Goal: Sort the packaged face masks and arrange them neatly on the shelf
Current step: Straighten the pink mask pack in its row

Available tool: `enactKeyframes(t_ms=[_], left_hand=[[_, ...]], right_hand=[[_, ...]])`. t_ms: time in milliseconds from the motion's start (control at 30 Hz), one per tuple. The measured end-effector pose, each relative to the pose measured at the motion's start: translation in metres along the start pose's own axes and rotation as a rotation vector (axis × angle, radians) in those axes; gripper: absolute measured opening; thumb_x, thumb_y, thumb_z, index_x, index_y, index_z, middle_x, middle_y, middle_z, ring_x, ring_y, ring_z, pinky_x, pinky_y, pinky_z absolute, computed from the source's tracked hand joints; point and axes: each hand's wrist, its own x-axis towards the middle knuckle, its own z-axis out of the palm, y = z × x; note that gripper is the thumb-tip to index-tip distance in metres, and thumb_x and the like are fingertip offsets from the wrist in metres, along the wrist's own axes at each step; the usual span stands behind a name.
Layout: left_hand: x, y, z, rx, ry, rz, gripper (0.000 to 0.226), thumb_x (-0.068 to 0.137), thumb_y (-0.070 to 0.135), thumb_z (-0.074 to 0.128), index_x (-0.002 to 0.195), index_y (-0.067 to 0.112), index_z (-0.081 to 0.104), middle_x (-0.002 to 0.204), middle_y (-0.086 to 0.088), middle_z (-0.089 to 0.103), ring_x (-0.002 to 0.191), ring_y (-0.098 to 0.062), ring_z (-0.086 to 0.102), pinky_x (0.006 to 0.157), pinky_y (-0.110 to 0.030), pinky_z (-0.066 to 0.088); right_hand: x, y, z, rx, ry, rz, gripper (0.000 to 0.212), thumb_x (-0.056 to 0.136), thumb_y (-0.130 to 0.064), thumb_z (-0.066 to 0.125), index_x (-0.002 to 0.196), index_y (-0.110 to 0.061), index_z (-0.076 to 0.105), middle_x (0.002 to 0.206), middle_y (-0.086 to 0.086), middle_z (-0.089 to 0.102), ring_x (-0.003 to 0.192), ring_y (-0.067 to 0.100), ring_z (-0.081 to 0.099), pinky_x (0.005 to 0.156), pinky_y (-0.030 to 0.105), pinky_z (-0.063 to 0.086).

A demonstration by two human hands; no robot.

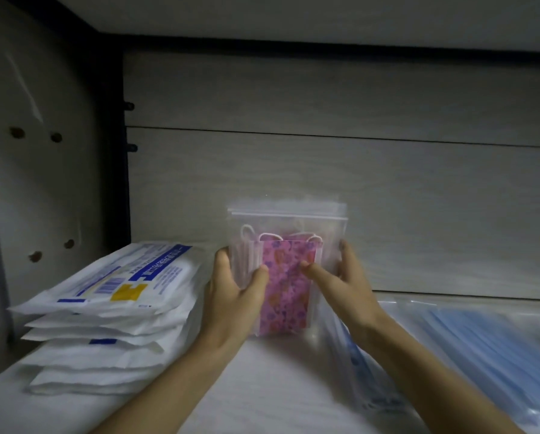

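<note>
Hands, left hand (234, 296) and right hand (340, 277), pinch the upright zip bag of pink masks (285, 270), long axis vertical, zip above fingertips; bare shelf (281, 386) lies below.

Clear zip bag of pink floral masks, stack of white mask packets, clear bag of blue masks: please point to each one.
Clear zip bag of pink floral masks (289, 286): head view, printed mask front.
Stack of white mask packets (118, 289): head view, top packet's label.
Clear bag of blue masks (488, 346): head view, blue mask surface.

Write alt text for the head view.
Both hands, left and right, hold a clear zip bag of pink floral face masks upright on a white shelf, between a stack of white packets and blue mask bags.
</note>
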Motion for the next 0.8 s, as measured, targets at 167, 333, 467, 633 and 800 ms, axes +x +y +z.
enactKeyframes(t_ms=[167, 333, 467, 633, 800], left_hand=[[-0.0032, -0.0031, 0.0042, 0.028, -0.069, -0.063, 0.049, 0.066, 0.048, 0.056, 0.112, 0.032, 0.048, 0.097, 0.005, 0.066, 0.089, -0.016, 0.064, 0.085, -0.043, 0.053], [-0.0058, -0.0037, 0.0035, 0.035, -0.045, 0.012, 0.03, 0.078, 0.042, 0.049, 0.106, 0.03, 0.045, 0.094, 0.006, 0.065, 0.088, -0.018, 0.064, 0.082, -0.047, 0.053], [-0.0063, -0.0025, 0.0045, 0.05, -0.037, 0.005, 0.037, 0.08, 0.043, 0.051, 0.115, 0.032, 0.045, 0.111, 0.006, 0.063, 0.103, -0.017, 0.06, 0.092, -0.044, 0.048], [-0.0023, -0.0081, 0.0067, 0.055, -0.002, 0.005, 0.041, 0.093, 0.035, 0.05, 0.133, 0.026, 0.041, 0.128, 0.002, 0.057, 0.117, -0.019, 0.054, 0.1, -0.038, 0.041], [-0.004, -0.0095, 0.0091, 0.023, -0.051, 0.079, 0.048, 0.099, 0.033, 0.041, 0.145, 0.034, 0.028, 0.143, 0.008, 0.046, 0.13, -0.013, 0.045, 0.109, -0.039, 0.036]], right_hand=[[0.0008, 0.0059, -0.0008, -0.012, 0.006, -0.034, 0.03, 0.089, -0.005, 0.061, 0.111, -0.022, 0.052, 0.102, -0.002, 0.066, 0.089, 0.009, 0.068, 0.064, 0.017, 0.054], [-0.0007, 0.0035, 0.0008, 0.018, -0.022, -0.05, 0.031, 0.093, -0.003, 0.052, 0.118, -0.02, 0.051, 0.108, 0.0, 0.064, 0.086, -0.001, 0.067, 0.065, 0.016, 0.053], [0.0008, 0.0033, 0.0, 0.004, 0.028, -0.052, 0.041, 0.091, -0.007, 0.055, 0.128, -0.023, 0.045, 0.114, -0.001, 0.065, 0.096, 0.006, 0.067, 0.075, 0.024, 0.056], [0.0014, 0.0015, -0.001, -0.006, 0.084, -0.061, 0.039, 0.094, -0.007, 0.05, 0.125, -0.03, 0.043, 0.101, -0.006, 0.065, 0.082, -0.007, 0.065, 0.074, 0.016, 0.049], [-0.0016, 0.0012, 0.0023, -0.028, 0.03, -0.078, 0.031, 0.096, -0.004, 0.041, 0.117, -0.023, 0.055, 0.11, -0.003, 0.065, 0.101, 0.006, 0.062, 0.082, 0.02, 0.048]])
